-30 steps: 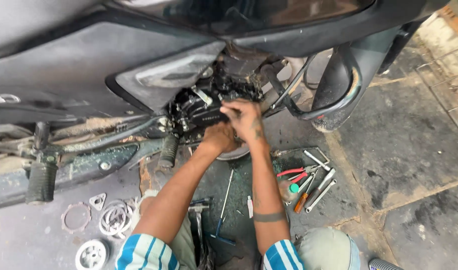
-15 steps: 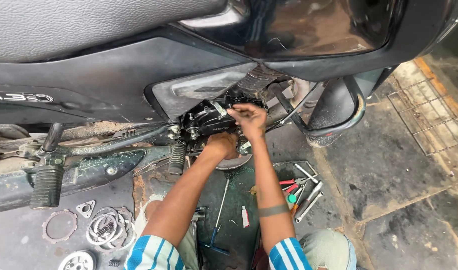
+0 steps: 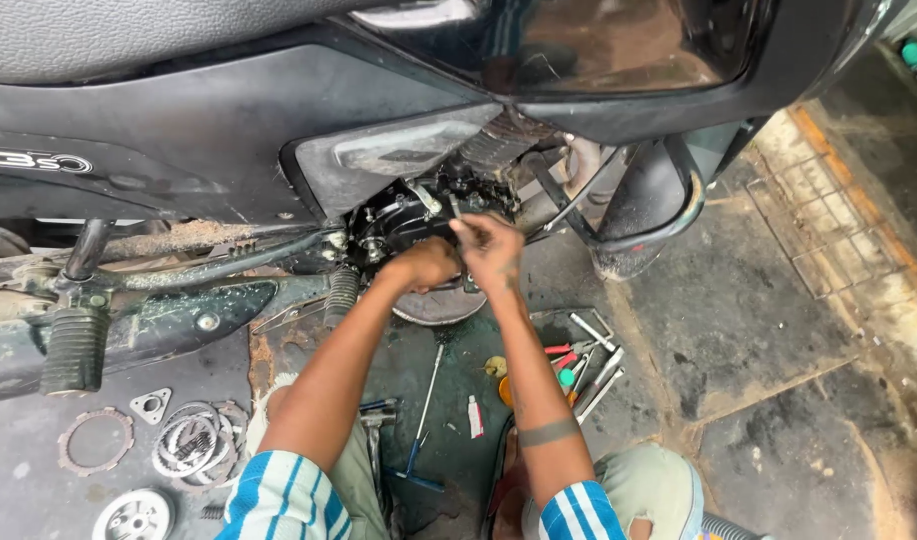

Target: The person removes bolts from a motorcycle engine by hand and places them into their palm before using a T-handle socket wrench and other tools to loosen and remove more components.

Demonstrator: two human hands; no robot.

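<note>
Floor: long thin steel rod tool point(image 3: 426, 392) is lying nearly upright in view, blue end nearest.
Left hand point(image 3: 426, 264): fingers are curling against the black motorcycle engine point(image 3: 404, 218).
Right hand point(image 3: 491, 248): fingers are pinching a slim metal tool point(image 3: 455, 208), pointing up-left into the engine.

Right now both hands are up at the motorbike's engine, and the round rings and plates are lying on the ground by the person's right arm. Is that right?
Not quite. Both hands, left hand and right hand, are at the engine, but the rings and plates lie on the ground beside the left arm, as the head view shows. By the right arm lie hand tools.
</note>
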